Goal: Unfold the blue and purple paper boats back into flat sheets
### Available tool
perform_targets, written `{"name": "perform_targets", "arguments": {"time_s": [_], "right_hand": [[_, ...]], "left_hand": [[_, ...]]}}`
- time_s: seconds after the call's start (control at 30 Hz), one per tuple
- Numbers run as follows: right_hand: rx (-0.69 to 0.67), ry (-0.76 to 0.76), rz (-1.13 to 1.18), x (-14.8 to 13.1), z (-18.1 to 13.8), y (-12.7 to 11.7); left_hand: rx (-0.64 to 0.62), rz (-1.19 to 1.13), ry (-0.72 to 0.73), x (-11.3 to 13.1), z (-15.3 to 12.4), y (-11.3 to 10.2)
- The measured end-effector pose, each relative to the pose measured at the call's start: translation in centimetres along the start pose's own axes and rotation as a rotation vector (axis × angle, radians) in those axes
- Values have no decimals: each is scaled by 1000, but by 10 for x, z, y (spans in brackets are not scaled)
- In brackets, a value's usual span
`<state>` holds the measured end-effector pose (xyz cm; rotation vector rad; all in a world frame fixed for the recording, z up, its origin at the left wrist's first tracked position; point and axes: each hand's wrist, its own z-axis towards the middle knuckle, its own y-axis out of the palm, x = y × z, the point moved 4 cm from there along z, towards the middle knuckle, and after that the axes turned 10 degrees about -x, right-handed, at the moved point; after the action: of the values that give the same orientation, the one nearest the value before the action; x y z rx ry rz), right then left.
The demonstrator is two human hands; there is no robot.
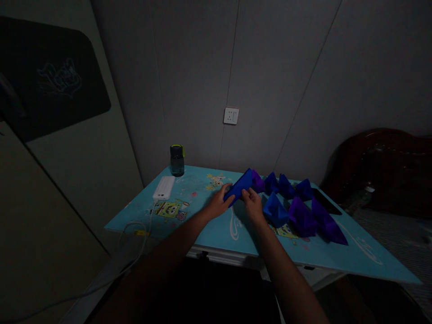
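Observation:
A folded piece of blue paper [241, 186] is held up above the middle of the table, tilted with its upper end to the right. My left hand [218, 201] grips its lower left end, thumb in front. At its lower right edge, the fingers of my right hand [251, 202] pinch the paper. Just right of my right hand sits a blue paper boat [276, 210], with a purple paper boat [302, 217] and a longer purple folded paper [326, 221] beside it. Behind them stand several more folded boats, among them a purple one [257, 181] partly hidden by the held paper.
The light-blue table [202, 229] has cartoon prints. A dark water bottle [177, 160] stands at its back left corner, near a white power bank [164, 187] whose white cable [148, 229] hangs off the front edge. A flat black object [326, 201] lies behind the boats at right.

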<state>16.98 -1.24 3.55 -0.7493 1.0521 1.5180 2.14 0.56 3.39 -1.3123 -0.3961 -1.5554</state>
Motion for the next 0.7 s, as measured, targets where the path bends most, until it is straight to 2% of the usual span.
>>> {"name": "perform_targets", "arguments": {"time_s": [0.07,0.13,0.23,0.3,0.4,0.5,0.6,0.7], "right_hand": [[-9,-7,9,-3,0,2],[-39,4,14,-5,0,4],[-86,54,27,-5,-2,8],[-116,99,10,-3,-4,11],[-169,170,-65,0,-7,16],[-201,186,-74,-1,-9,18],[-208,164,-38,-5,-11,19],[-225,182,-2,-7,-13,21]], "left_hand": [[-37,-175,-134,-10,2,3],[-152,-266,-239,-15,1,9],[-338,-292,-259,-9,-3,14],[-333,-292,-228,-4,-4,12],[-251,-298,-197,0,-3,9],[-225,-304,-207,-1,-2,10],[-242,-336,-228,-1,-3,14],[-316,-431,-254,-1,-7,17]]}}
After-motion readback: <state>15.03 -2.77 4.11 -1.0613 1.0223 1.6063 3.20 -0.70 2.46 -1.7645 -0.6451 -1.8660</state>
